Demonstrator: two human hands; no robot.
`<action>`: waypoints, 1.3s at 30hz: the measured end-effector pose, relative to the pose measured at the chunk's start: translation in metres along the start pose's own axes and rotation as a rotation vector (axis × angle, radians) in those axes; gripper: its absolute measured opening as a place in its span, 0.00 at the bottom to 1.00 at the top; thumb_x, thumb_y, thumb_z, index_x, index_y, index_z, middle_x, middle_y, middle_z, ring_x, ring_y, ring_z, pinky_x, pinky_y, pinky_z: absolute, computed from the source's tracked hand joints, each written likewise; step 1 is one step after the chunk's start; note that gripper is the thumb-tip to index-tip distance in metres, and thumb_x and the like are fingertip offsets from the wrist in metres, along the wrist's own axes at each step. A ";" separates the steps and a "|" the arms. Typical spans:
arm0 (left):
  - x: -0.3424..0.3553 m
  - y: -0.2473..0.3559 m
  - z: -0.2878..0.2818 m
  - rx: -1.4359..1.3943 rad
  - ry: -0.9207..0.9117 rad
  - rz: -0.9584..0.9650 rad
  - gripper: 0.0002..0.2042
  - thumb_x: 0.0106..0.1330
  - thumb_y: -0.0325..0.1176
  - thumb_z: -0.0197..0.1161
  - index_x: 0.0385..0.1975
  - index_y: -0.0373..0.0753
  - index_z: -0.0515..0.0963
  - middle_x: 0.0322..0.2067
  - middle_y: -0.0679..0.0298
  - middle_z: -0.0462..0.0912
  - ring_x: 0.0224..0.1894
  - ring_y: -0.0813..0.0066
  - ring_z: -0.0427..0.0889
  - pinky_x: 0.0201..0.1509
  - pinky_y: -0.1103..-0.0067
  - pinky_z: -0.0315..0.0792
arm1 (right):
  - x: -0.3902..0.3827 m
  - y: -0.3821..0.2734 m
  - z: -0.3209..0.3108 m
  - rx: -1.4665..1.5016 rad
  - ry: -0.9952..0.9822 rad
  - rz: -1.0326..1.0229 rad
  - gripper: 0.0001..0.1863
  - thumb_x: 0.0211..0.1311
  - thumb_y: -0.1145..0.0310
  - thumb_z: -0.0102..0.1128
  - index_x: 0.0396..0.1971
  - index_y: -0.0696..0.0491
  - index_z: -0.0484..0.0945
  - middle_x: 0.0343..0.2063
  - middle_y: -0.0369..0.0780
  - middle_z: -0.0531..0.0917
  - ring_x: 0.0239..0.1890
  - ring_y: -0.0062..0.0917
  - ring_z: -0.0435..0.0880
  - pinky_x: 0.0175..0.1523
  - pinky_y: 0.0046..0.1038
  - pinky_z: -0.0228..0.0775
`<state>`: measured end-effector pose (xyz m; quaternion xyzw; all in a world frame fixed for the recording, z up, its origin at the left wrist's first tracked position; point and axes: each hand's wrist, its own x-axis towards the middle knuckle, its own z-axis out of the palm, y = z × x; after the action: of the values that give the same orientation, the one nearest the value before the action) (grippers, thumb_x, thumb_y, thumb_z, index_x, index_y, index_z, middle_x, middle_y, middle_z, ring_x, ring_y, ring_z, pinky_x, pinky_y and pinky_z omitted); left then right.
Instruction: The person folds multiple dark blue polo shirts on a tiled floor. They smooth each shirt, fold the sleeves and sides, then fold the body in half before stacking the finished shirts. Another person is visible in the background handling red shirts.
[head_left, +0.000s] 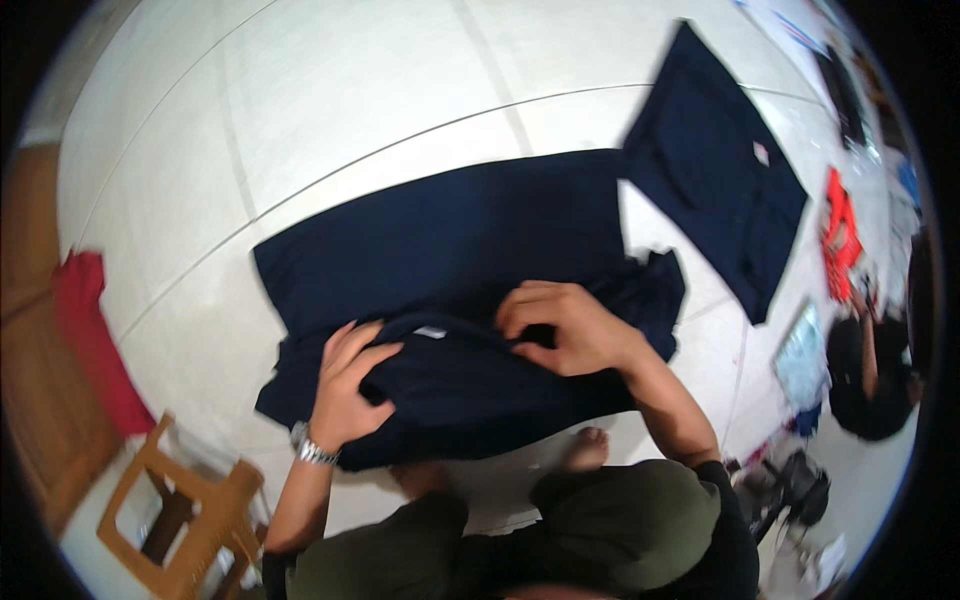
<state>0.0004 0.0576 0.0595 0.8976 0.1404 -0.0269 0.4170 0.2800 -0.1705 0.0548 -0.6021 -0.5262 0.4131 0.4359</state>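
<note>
A dark navy garment is spread on the floor in front of my knees, with a small white label near its upper middle edge. My left hand rests on its left part, thumb apart from the fingers, and the wrist wears a metal watch. Curled fingers of my right hand pinch the cloth to the right of the label. The far part of the dark cloth lies flat beyond both hands. Bunched folds gather at its right end.
A folded navy garment with a small pale tag lies at the far right. Left are a brown plastic stool, red cloth and a wooden panel. Rightward are a plastic packet, an orange-red item and a person in black.
</note>
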 end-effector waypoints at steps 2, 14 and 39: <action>-0.001 0.002 0.003 0.005 0.023 -0.017 0.31 0.41 0.28 0.70 0.54 0.39 0.85 0.63 0.48 0.80 0.68 0.48 0.76 0.78 0.55 0.62 | -0.009 -0.006 -0.004 -0.055 0.113 0.035 0.13 0.53 0.76 0.72 0.39 0.56 0.82 0.42 0.43 0.86 0.48 0.44 0.85 0.51 0.41 0.79; 0.047 -0.046 0.019 0.039 0.134 -0.207 0.26 0.68 0.33 0.72 0.61 0.26 0.74 0.58 0.45 0.80 0.64 0.46 0.78 0.71 0.61 0.69 | -0.074 0.019 -0.024 -0.697 0.156 0.394 0.32 0.54 0.50 0.80 0.55 0.53 0.84 0.50 0.44 0.85 0.60 0.41 0.81 0.67 0.50 0.67; -0.010 -0.093 -0.051 0.249 0.053 -0.449 0.30 0.62 0.45 0.81 0.53 0.25 0.80 0.56 0.42 0.83 0.61 0.51 0.83 0.65 0.64 0.75 | -0.103 0.030 -0.022 -0.762 0.402 0.449 0.40 0.55 0.47 0.78 0.62 0.56 0.77 0.56 0.47 0.83 0.64 0.44 0.78 0.66 0.48 0.65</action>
<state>-0.0379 0.1508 0.0255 0.8888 0.3426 -0.1121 0.2830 0.2984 -0.2764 0.0356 -0.8855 -0.4023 0.1503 0.1773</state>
